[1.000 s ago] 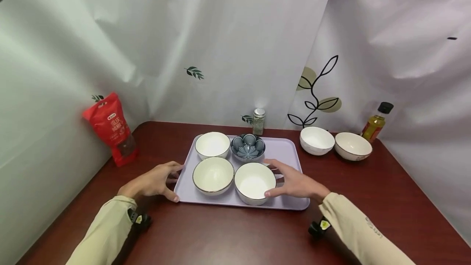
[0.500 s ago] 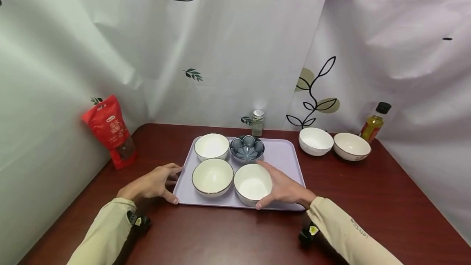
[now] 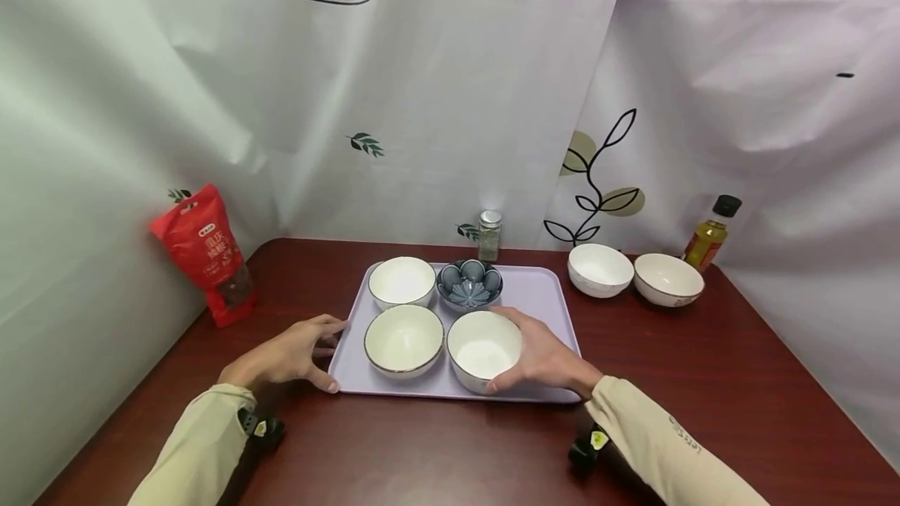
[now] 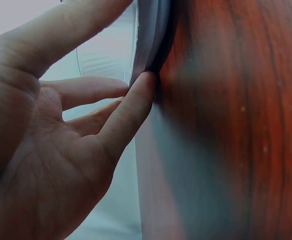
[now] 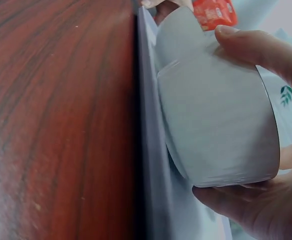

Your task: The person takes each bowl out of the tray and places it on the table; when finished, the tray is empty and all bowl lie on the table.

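Observation:
My right hand (image 3: 540, 354) holds the front right white bowl (image 3: 485, 346) from its right side, its thumb near the front and its fingers behind. The right wrist view shows the thumb and fingers against the white bowl (image 5: 221, 120). At the left edge of the lilac tray (image 3: 534, 291), my left hand (image 3: 284, 354) touches with extended fingers and thumb; in the left wrist view its fingertips meet the tray edge (image 4: 148, 35). Also on the tray are a cream bowl (image 3: 404, 340), a back left white bowl (image 3: 402, 281) and a dark blue patterned bowl (image 3: 469, 291).
Two white bowls (image 3: 601, 270) (image 3: 668, 279) stand right of the tray. Behind them leans an oil bottle (image 3: 706, 240). A glass shaker (image 3: 489, 236) stands behind the tray. At the left wall is a red bag (image 3: 207, 248).
My right hand has moved left and closed round the front right bowl, which it was beside. The left hand stays at the tray edge. The head view has shifted slightly.

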Demonstrator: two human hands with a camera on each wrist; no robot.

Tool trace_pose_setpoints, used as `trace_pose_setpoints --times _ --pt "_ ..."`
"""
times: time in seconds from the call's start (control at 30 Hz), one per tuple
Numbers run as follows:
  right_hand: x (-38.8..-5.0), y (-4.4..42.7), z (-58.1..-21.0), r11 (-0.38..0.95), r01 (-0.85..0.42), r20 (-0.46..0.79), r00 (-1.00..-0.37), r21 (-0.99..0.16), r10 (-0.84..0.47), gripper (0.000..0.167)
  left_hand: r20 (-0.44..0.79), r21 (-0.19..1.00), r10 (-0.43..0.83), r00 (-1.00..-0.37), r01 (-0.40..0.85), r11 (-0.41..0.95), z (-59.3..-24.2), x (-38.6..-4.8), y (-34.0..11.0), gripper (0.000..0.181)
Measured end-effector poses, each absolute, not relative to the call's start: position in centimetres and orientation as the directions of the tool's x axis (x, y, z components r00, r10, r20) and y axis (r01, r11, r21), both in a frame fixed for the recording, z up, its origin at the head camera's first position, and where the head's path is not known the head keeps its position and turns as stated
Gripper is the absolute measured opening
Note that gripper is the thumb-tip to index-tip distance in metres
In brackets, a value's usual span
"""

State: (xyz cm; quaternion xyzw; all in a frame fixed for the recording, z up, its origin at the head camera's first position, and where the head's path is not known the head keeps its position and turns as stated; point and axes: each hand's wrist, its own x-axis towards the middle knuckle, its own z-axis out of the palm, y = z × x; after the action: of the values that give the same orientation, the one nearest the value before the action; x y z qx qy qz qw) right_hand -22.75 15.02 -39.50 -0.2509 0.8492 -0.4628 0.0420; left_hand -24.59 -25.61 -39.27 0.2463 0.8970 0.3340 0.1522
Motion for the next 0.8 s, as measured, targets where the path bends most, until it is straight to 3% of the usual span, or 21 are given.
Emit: trace_pose_setpoints --times 0.33,0.53,0.8 --pt "-21.9 19.9 -37.9 0.591 -0.332 0.123 -0.923 -0.735 -0.365 0.113 -0.111 0.676 0.554 -0.825 0.346 0.651 -39.5 -24.4 -25.4 0.104" --pt "-21.4 24.5 -37.1 0.670 -0.324 0.155 -0.941 -0.668 -0.300 0.109 -0.107 0.672 0.564 -0.819 0.358 0.648 -39.5 -24.4 -25.5 0.103" --pt "-21.4 29.0 -36.4 0.747 -0.205 0.129 -0.979 -0.633 -0.160 0.103 -0.112 0.667 0.552 -0.826 0.350 0.658 -39.3 -24.7 -25.5 0.104"
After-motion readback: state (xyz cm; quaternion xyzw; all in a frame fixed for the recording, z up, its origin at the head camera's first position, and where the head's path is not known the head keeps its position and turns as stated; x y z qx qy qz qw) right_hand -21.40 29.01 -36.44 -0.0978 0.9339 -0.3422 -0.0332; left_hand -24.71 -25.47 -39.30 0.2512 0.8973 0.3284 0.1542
